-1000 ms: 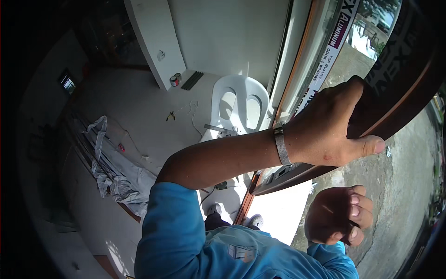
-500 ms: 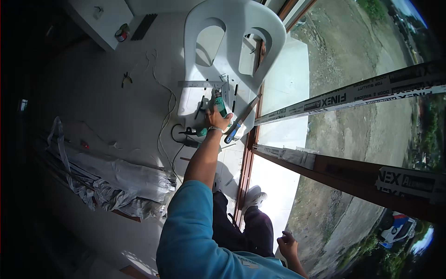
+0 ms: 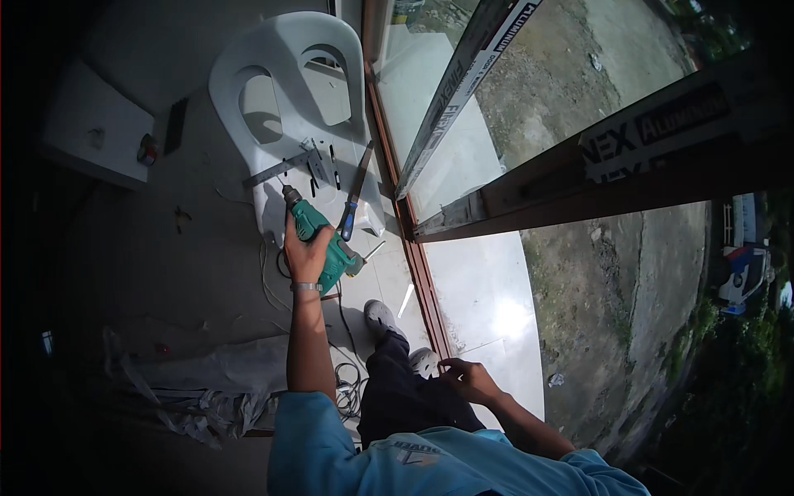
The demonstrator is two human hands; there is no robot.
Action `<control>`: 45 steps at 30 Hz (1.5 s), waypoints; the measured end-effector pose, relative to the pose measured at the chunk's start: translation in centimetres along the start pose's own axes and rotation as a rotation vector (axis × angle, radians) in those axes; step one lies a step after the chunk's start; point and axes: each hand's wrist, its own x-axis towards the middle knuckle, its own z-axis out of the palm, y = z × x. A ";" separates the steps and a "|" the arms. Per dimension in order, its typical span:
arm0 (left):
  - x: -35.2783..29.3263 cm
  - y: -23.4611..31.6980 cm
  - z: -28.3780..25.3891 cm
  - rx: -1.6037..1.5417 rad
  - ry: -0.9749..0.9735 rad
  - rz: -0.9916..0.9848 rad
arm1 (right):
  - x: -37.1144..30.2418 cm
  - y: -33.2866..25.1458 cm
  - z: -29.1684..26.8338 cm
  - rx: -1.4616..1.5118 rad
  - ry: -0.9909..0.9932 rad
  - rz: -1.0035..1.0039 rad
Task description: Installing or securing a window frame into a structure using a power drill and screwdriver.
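My left hand (image 3: 308, 255) is wrapped round the body of a green power drill (image 3: 310, 221), lifted over the front of a white plastic chair (image 3: 289, 50). The drill's bit end points away from me, toward a metal square (image 3: 281, 168) on the seat. Right of the drill lies a file with a blue handle (image 3: 348, 221), and beside it are several dark, thin pieces, one of them a pen-like stick (image 3: 335, 168). My right hand (image 3: 470, 381) hovers by my right shoe, fingers curled together; whether they hold anything small is hidden.
Brown aluminium frame bars (image 3: 529, 202) with printed wrapping jut across the right side. A brown sill track (image 3: 418, 269) runs past my shoes. Plastic-wrapped lengths (image 3: 223, 372) lie at lower left. A black cord (image 3: 350, 388) coils near my leg; pliers (image 3: 182, 219) lie on the floor.
My left hand has picked the drill up off the chair seat. My right hand has come in closer to my legs. The view has turned, so the chair sits further left.
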 end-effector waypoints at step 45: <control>-18.5 87.0 16.0 -0.178 0.223 1.145 | -57.5 -48.5 -40.7 0.051 1.332 -1.477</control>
